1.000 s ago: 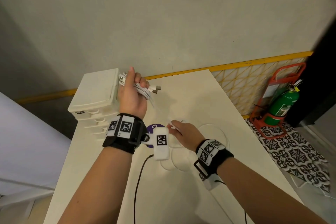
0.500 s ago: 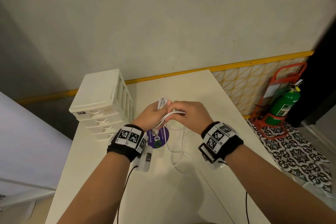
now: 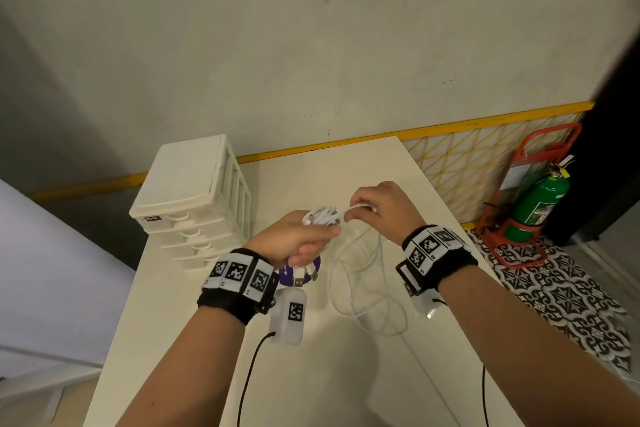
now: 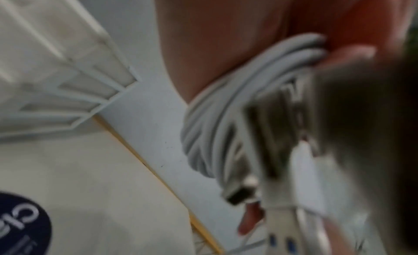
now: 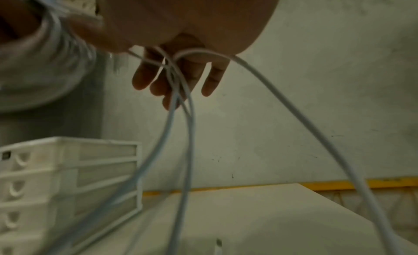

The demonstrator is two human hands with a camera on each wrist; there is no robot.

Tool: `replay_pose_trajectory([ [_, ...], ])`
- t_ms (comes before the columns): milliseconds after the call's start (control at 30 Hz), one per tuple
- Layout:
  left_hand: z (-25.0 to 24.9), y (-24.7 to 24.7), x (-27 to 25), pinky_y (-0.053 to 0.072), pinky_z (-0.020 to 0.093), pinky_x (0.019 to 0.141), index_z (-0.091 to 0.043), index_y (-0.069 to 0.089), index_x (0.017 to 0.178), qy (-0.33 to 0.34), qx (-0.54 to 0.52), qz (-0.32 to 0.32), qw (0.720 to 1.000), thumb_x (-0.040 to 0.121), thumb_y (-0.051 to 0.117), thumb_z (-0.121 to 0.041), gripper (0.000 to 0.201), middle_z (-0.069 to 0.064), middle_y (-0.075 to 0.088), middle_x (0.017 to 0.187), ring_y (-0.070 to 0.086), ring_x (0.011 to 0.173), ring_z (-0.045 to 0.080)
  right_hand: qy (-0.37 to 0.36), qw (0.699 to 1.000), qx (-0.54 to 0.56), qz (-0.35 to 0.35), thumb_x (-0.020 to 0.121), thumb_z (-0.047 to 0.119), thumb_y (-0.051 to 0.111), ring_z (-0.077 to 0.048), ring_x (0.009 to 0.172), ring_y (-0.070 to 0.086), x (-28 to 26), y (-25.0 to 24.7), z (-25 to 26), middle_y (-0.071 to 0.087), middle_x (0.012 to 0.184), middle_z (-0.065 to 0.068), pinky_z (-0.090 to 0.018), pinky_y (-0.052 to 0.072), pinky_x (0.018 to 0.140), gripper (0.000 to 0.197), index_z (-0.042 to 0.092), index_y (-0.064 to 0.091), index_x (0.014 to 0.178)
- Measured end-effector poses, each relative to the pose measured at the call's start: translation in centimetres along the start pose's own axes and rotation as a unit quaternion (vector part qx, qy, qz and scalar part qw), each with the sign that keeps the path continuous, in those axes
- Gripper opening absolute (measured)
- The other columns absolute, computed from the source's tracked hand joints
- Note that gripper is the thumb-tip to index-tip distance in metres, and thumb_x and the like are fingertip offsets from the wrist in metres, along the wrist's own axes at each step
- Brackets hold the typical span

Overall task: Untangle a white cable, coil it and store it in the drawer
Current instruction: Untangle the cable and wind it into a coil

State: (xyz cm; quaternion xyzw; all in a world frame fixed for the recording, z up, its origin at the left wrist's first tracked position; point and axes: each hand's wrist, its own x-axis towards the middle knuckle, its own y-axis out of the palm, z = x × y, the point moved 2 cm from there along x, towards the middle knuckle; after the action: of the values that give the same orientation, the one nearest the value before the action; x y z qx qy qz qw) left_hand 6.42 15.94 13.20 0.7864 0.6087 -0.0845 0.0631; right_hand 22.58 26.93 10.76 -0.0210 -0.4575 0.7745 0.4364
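While the left hand (image 3: pixel 298 241) grips a bunched coil of the white cable (image 3: pixel 323 217) in a closed fist above the surface (image 3: pixel 346 374), the right hand (image 3: pixel 381 210) pinches a single strand just beside the bundle with thumb and forefinger; its other fingers (image 5: pixel 209 83) hang loosely, as the right wrist view shows. Slack loops trail from the right hand down onto the surface, near the middle. Two plug ends hang below the left fist. The drawer unit (image 3: pixel 194 201) stands at the far left, its drawers shut.

My reading is that winding is under way. To do it well, the right hand should feed each turn with light, even tension, laying it flat against the turns already held, and let the slack slide freely so no kink forms. The left grip should stay firm enough to keep the loops from springing loose.
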Motion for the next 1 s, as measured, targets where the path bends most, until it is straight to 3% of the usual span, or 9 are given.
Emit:
replay_pose_trajectory([
  [133,-1.3,-0.7,-0.3,0.028,0.013,0.032,0.000,0.045,0.057,0.078,-0.136,0.043,0.987,0.089,0.060,-0.028,0.044,-0.008,0.037,0.034,0.031,0.025,0.005,0.033,0.996,-0.059,0.052,0.083,0.057,0.018,-0.027,0.070,0.059,-1.0,1.0,-1.2,0.067,0.073,-0.006,-0.038,0.041,0.079,0.066,0.011,0.065,0.076],
  [200,-1.9,-0.8,-0.1,0.031,0.013,0.031,0.005,0.044,0.075,0.111,-0.195,0.048,0.973,0.084,0.067,-0.031,0.044,-0.008,0.038,0.034,0.034,0.024,0.004,0.048,0.990,-0.108,0.070,0.083,0.056,0.014,-0.024,0.089,0.059,-1.6,2.3,-1.6,0.066,0.088,-0.004,-0.039,0.036,0.094,0.066,0.015,0.065,0.081],
  [267,-2.8,-1.1,0.1,0.029,0.013,0.031,-0.003,0.047,0.078,0.160,-0.292,0.041,0.942,0.083,0.069,-0.028,0.034,-0.008,0.042,0.035,0.038,0.024,0.004,0.051,0.978,-0.177,0.096,0.082,0.054,0.011,-0.024,0.113,0.049,-2.3,4.1,-2.1,0.060,0.108,-0.003,-0.047,0.020,0.111,0.066,0.017,0.064,0.097],
  [400,-5.5,-2.7,0.4,0.022,0.017,0.032,-0.011,0.052,0.077,0.252,-0.395,-0.049,0.882,0.095,0.043,-0.028,0.026,-0.007,0.041,0.035,0.036,0.025,0.002,0.086,0.968,-0.190,0.139,0.079,0.055,0.013,-0.028,0.138,0.027,-4.6,6.1,-3.5,0.047,0.134,-0.009,-0.059,0.003,0.113,0.067,0.022,0.060,0.114],
  [533,-6.2,-4.1,0.7,0.032,0.017,0.039,-0.017,0.041,0.073,0.291,-0.421,-0.171,0.842,0.101,0.033,-0.035,0.034,-0.009,0.036,0.041,0.033,0.033,0.004,0.056,0.976,-0.178,0.109,0.087,0.033,0.048,-0.024,0.126,0.043,-5.2,6.4,-3.1,0.057,0.120,-0.003,-0.053,0.008,0.115,0.030,0.021,0.056,0.113],
  [667,-5.4,-5.5,1.0,0.036,0.020,0.052,-0.018,0.042,0.070,0.287,-0.431,-0.311,0.797,0.100,0.041,-0.026,0.031,-0.007,0.044,0.052,0.040,0.045,0.008,0.053,0.973,-0.130,0.183,0.094,0.022,0.044,-0.030,0.090,0.059,-5.1,6.6,-1.0,0.070,0.095,-0.006,-0.037,0.039,0.097,0.029,0.020,0.046,0.122],
  [833,-3.8,-6.7,1.0,0.042,0.025,0.052,-0.017,0.046,0.078,0.282,-0.371,-0.433,0.772,0.098,0.048,-0.018,0.020,-0.003,0.050,0.062,0.047,0.050,0.011,-0.066,0.936,-0.242,0.249,0.096,0.030,0.042,-0.029,0.090,0.059,-4.8,7.8,0.9,0.069,0.092,-0.012,-0.037,0.034,0.091,0.032,0.018,0.044,0.125],
  [900,-3.2,-6.7,0.7,0.042,0.026,0.053,-0.018,0.047,0.081,0.273,-0.301,-0.481,0.777,0.097,0.050,-0.015,0.016,-0.001,0.050,0.066,0.048,0.053,0.012,-0.153,0.934,-0.250,0.206,0.091,0.029,0.049,-0.025,0.078,0.060,-4.5,7.6,1.7,0.069,0.076,-0.008,-0.036,0.042,0.081,0.023,0.017,0.056,0.110],
  [1000,-1.5,-7.1,0.6,0.046,0.031,0.060,-0.018,0.043,0.091,0.221,-0.148,-0.525,0.808,0.095,0.054,-0.020,0.011,0.000,0.053,0.070,0.052,0.060,0.014,-0.243,0.927,-0.265,0.104,0.083,0.033,0.049,-0.015,0.053,0.055,-4.4,6.8,2.6,0.058,0.051,0.006,-0.023,0.047,0.060,0.018,0.022,0.063,0.078],
])
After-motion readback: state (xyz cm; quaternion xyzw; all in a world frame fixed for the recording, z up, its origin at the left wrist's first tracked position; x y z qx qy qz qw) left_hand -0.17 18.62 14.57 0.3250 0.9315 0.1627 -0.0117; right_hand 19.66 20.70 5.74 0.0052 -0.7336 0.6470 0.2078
